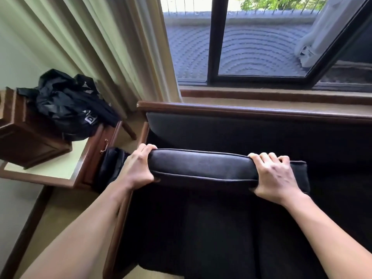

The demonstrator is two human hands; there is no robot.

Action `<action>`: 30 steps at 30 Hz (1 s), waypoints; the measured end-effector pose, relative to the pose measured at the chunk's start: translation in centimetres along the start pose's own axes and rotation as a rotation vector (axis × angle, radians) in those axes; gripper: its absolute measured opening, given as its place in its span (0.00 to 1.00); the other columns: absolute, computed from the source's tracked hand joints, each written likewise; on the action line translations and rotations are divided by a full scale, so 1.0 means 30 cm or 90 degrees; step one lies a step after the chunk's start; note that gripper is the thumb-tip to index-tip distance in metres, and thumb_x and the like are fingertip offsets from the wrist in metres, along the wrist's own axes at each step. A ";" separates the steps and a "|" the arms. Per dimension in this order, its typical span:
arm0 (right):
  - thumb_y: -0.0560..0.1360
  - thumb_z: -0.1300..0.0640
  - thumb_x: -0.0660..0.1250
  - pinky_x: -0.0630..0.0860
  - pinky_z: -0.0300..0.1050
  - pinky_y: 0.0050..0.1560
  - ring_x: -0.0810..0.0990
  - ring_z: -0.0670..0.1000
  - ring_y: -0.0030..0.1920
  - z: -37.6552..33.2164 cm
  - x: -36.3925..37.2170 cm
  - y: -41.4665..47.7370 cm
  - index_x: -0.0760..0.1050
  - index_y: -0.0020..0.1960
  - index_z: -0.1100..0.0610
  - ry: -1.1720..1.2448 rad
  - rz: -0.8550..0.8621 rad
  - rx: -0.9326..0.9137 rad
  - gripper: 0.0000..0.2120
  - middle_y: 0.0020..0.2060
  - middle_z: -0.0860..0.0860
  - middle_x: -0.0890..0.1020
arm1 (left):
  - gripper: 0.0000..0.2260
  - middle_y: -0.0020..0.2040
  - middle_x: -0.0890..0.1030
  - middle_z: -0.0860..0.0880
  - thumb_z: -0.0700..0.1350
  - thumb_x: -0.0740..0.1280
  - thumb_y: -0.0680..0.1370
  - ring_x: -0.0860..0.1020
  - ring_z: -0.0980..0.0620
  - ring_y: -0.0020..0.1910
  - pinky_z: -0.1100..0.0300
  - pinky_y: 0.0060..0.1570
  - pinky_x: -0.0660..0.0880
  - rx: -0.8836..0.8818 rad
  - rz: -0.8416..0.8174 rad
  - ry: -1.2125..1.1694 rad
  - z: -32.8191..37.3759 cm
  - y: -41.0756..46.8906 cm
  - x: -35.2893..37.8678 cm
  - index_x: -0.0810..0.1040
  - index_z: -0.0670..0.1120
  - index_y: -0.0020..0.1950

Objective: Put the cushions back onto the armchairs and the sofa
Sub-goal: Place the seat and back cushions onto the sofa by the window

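Observation:
I hold a dark piped cushion edge-up over the seat of a dark upholstered sofa with a brown wooden frame. My left hand grips the cushion's left end, fingers curled over its top edge. Near the cushion's right end my right hand clamps it the same way. The cushion stands roughly upright in front of the sofa's backrest, and its lower part blends into the dark seat below, so contact with the seat cannot be told.
A wooden side table stands left of the sofa, with a crumpled black bag and a dark wooden box on it. Pale curtains hang behind. A dark-framed window and its sill run behind the backrest.

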State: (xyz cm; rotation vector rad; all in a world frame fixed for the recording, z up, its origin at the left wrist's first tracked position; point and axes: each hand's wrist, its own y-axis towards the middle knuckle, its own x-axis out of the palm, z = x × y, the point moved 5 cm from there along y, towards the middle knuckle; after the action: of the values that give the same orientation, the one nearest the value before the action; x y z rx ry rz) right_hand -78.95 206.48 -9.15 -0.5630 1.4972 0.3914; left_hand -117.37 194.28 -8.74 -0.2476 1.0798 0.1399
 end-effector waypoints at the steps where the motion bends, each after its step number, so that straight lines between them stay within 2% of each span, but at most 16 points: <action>1: 0.56 0.41 0.74 0.67 0.56 0.52 0.76 0.57 0.49 -0.001 -0.010 0.035 0.71 0.66 0.53 -0.007 0.000 0.001 0.41 0.49 0.50 0.78 | 0.41 0.57 0.75 0.54 0.49 0.85 0.55 0.80 0.48 0.52 0.50 0.51 0.79 0.004 0.004 -0.003 -0.005 0.030 -0.022 0.73 0.56 0.65; 8: 0.54 0.40 0.77 0.67 0.56 0.54 0.76 0.56 0.53 -0.017 -0.004 0.272 0.68 0.68 0.50 -0.007 -0.001 0.023 0.45 0.52 0.50 0.79 | 0.44 0.57 0.75 0.54 0.50 0.86 0.53 0.80 0.46 0.54 0.47 0.55 0.79 -0.025 -0.002 -0.009 -0.068 0.254 -0.094 0.72 0.57 0.67; 13: 0.52 0.38 0.80 0.66 0.57 0.60 0.76 0.56 0.57 -0.042 0.065 0.412 0.67 0.71 0.48 0.011 -0.026 0.029 0.51 0.57 0.49 0.79 | 0.44 0.59 0.76 0.54 0.46 0.85 0.54 0.80 0.44 0.57 0.48 0.58 0.78 -0.068 -0.043 -0.017 -0.168 0.384 -0.052 0.72 0.59 0.68; 16: 0.54 0.38 0.83 0.64 0.61 0.68 0.74 0.56 0.64 -0.036 0.107 0.469 0.64 0.76 0.48 0.016 -0.016 0.044 0.55 0.63 0.51 0.77 | 0.46 0.60 0.75 0.54 0.46 0.86 0.53 0.79 0.46 0.59 0.50 0.60 0.77 -0.085 -0.049 -0.040 -0.207 0.453 -0.015 0.73 0.59 0.69; 19: 0.60 0.47 0.84 0.57 0.67 0.74 0.67 0.60 0.75 -0.037 0.137 0.517 0.63 0.79 0.51 0.014 0.014 0.058 0.53 0.74 0.56 0.71 | 0.50 0.68 0.74 0.53 0.44 0.86 0.57 0.77 0.43 0.65 0.50 0.65 0.74 -0.090 -0.049 -0.054 -0.219 0.546 -0.006 0.71 0.58 0.77; 23: 0.67 0.55 0.80 0.53 0.69 0.76 0.60 0.62 0.79 -0.061 0.192 0.531 0.60 0.81 0.54 0.008 0.035 0.069 0.48 0.79 0.57 0.64 | 0.53 0.81 0.62 0.51 0.45 0.84 0.65 0.75 0.38 0.70 0.47 0.69 0.73 -0.070 -0.084 0.017 -0.231 0.600 0.027 0.59 0.59 0.84; 25: 0.69 0.56 0.78 0.51 0.69 0.77 0.58 0.62 0.80 -0.056 0.210 0.536 0.57 0.82 0.53 0.006 0.023 0.074 0.47 0.80 0.56 0.62 | 0.52 0.83 0.58 0.49 0.42 0.81 0.68 0.73 0.38 0.71 0.45 0.67 0.75 -0.046 -0.076 0.054 -0.238 0.589 0.051 0.56 0.60 0.85; 27: 0.71 0.58 0.76 0.49 0.69 0.77 0.56 0.62 0.81 -0.050 0.221 0.547 0.54 0.82 0.52 0.004 0.013 0.084 0.47 0.81 0.56 0.60 | 0.52 0.84 0.56 0.47 0.43 0.80 0.70 0.67 0.40 0.76 0.45 0.66 0.76 -0.029 -0.064 0.111 -0.239 0.580 0.059 0.52 0.59 0.85; 30: 0.72 0.60 0.72 0.48 0.69 0.78 0.53 0.61 0.82 -0.051 0.226 0.555 0.49 0.83 0.51 -0.016 -0.013 0.100 0.46 0.82 0.54 0.56 | 0.50 0.85 0.54 0.44 0.47 0.78 0.72 0.60 0.36 0.80 0.39 0.73 0.68 0.018 -0.040 0.270 -0.220 0.557 0.066 0.51 0.53 0.86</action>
State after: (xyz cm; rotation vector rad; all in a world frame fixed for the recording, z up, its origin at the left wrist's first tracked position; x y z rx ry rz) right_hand -89.38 218.49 -17.68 -0.4467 1.4814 0.2611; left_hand -125.98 208.60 -15.65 -0.2930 1.4925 0.0145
